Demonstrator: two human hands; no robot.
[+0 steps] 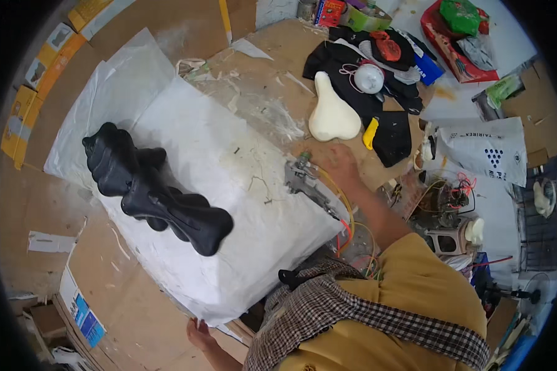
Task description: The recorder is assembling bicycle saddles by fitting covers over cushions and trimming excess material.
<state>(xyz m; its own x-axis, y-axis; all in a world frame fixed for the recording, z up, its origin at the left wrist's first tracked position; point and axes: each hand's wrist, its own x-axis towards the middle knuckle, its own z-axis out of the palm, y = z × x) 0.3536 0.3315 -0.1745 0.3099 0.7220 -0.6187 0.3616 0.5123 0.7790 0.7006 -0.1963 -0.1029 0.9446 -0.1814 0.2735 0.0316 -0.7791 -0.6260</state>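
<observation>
My right hand [339, 162] reaches over the cardboard with its fingers apart and nothing visible in it. It is between a cream saddle-shaped foam pad [334, 111] and a metal air staple gun [306, 182] with yellow and orange hoses. The staple gun lies on the right edge of a white sheet-covered pad [254, 241]. At the pad's near corner is my left hand [200, 336], fingers loosely apart; whether they touch the sheet I cannot tell. A row of nested black bicycle saddles [179, 213] lies across the pad's left half.
Beyond the foam pad lie black cloths [325, 62] and a yellow-handled knife [371, 133]. Right of me are a white printed sack [486, 148], tangled wires [458, 191] and a saddle-shaped fixture [449, 240]. Loose staples and thread lie on the white sheet.
</observation>
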